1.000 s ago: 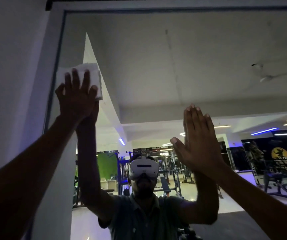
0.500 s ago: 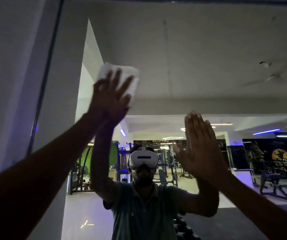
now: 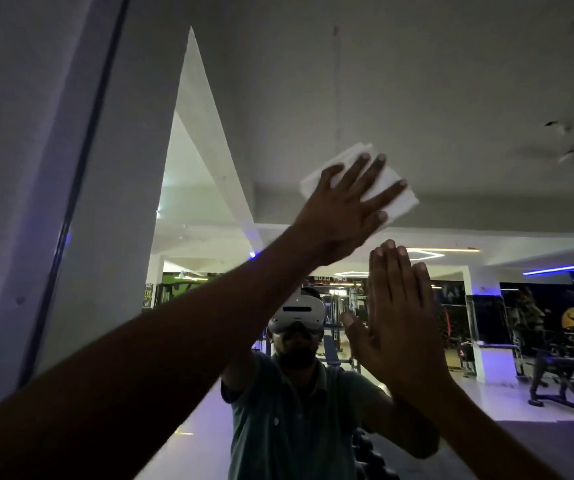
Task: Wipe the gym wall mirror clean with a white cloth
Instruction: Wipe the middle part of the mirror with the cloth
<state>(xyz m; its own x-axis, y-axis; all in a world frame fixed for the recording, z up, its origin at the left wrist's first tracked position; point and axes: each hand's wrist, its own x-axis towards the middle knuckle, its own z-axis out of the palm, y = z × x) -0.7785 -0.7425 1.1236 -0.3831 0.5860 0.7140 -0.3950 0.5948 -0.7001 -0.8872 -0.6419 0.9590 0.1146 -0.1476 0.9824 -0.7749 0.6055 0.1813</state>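
The left hand [image 3: 342, 209] presses the white cloth [image 3: 379, 187] flat on the mirror [image 3: 417, 81] with fingers spread; just below the cloth, the right hand [image 3: 399, 323] rests flat, fingers straight and together

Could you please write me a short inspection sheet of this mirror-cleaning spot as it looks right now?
Surface: wall mirror, upright, with a dark frame edge at its left; it reflects the gym ceiling and equipment.
Job's things: white cloth, folded, flat against the glass.
Clutter: nothing seen.
Hands: left hand presses the cloth with straight, spread fingers; right hand is raised flat at the mirror, fingers together, holding nothing.
Cables: nothing seen.
Surroundings: plain wall left of the mirror; dim room, blue strip lights and gym machines seen only in reflection.
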